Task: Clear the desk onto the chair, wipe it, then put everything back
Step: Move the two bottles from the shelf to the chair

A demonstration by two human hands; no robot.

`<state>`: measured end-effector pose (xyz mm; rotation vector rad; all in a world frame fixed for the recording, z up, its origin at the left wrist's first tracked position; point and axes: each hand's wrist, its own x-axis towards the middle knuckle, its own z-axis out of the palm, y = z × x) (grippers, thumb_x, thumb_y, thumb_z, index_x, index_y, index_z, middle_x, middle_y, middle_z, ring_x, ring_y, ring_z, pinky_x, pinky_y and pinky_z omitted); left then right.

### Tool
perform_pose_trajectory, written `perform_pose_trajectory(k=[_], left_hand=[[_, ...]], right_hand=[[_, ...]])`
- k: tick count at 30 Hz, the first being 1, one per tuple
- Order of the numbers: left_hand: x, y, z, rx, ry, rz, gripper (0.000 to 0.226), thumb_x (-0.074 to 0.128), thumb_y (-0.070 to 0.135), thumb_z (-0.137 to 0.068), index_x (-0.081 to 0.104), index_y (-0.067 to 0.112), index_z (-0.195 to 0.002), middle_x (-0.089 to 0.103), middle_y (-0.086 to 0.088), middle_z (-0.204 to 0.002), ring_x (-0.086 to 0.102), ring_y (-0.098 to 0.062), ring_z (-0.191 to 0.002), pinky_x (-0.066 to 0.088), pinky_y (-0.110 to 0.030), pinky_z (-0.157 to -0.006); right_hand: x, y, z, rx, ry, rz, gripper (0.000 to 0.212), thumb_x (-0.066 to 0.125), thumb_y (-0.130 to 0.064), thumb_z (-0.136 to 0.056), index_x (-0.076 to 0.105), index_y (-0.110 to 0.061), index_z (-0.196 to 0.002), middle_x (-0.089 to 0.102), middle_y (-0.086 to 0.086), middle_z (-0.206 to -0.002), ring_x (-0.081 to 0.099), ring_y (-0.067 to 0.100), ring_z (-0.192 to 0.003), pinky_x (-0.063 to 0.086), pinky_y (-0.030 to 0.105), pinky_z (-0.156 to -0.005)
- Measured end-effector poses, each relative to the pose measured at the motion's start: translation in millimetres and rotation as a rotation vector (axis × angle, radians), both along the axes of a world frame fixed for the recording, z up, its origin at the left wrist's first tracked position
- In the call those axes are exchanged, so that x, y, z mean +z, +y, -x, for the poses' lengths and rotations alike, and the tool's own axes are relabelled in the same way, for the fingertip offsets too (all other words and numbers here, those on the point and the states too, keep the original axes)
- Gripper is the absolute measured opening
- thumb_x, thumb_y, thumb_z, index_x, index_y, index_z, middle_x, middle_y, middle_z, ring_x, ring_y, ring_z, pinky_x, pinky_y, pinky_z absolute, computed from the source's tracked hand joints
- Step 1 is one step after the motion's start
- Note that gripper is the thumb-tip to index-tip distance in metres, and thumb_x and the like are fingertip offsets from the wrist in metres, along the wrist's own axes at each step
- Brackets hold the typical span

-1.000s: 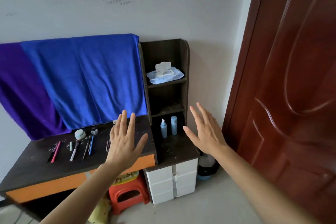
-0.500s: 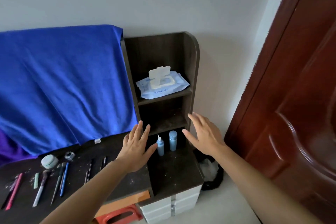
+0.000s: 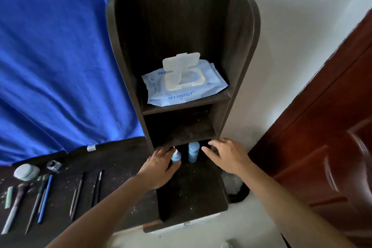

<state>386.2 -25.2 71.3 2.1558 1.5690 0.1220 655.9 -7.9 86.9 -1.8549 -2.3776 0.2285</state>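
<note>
Two small blue bottles stand in the lowest bay of the dark shelf unit (image 3: 243,50): a nozzle-topped bottle (image 3: 176,156) and a capped cylinder bottle (image 3: 193,152). My left hand (image 3: 159,167) reaches in with fingers to the left of the nozzle bottle and thumb just in front of it, not closed round it. To the right of the cylinder bottle, my right hand (image 3: 227,155) has its fingers spread and holds nothing. The dusty dark desk top (image 3: 120,169) carries several pens and brushes (image 3: 45,197), a round pale jar (image 3: 26,171) and a small glass jar (image 3: 54,164).
A pack of wet wipes (image 3: 183,86) with its lid up lies on the upper shelf. A blue cloth (image 3: 60,56) hangs on the wall behind the desk. A red-brown door (image 3: 322,127) stands at the right, with a black bag (image 3: 238,189) on the floor beside the unit.
The view has moved in close to the shelf unit. Both hands have dropped and reached forward into the lowest bay, ending on either side of the two blue bottles.
</note>
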Motion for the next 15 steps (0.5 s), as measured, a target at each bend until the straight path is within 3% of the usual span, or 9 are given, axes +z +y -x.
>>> perform_pose_trajectory(k=[4,7,11,15], left_hand=[[-72,16,-17,0.218,0.025,0.139,0.078,0.049,0.056,-0.095,0.021,0.017,-0.156,0.026,-0.004,-0.161,0.024,-0.023,-0.148,0.027,-0.037,-0.117],[-120,24,-27,0.412,-0.061,0.222,0.093,0.059,0.055,-0.09,0.011,0.012,-0.157,0.023,-0.008,-0.162,0.022,-0.025,-0.148,0.026,-0.039,-0.118],[-166,39,-37,0.649,-0.235,0.133,0.095,0.075,0.049,-0.079,0.025,0.015,-0.153,0.04,-0.006,-0.152,0.038,-0.024,-0.139,0.039,-0.041,-0.109],[-201,53,-44,0.716,-0.32,0.1,0.091,0.079,0.049,-0.075,0.033,0.019,-0.148,0.052,-0.003,-0.14,0.05,-0.023,-0.128,0.046,-0.042,-0.102]], right_hand=[[-74,23,-9,0.012,-0.003,0.108,0.064,0.031,-0.07,-0.097,0.06,-0.027,-0.134,0.074,-0.006,-0.111,0.069,0.015,-0.101,0.055,0.032,-0.079],[-124,36,-8,-0.031,0.08,0.239,0.07,0.036,-0.07,-0.096,0.038,-0.026,-0.151,0.063,0.002,-0.135,0.061,0.022,-0.119,0.053,0.037,-0.09],[-177,51,4,-0.097,0.333,0.295,0.087,0.055,-0.064,-0.092,0.012,-0.027,-0.158,0.039,0.007,-0.156,0.05,0.025,-0.134,0.051,0.043,-0.099],[-215,64,19,-0.089,0.501,0.204,0.097,0.069,-0.053,-0.087,0.013,-0.021,-0.159,0.035,0.006,-0.159,0.04,0.025,-0.142,0.046,0.043,-0.106]])
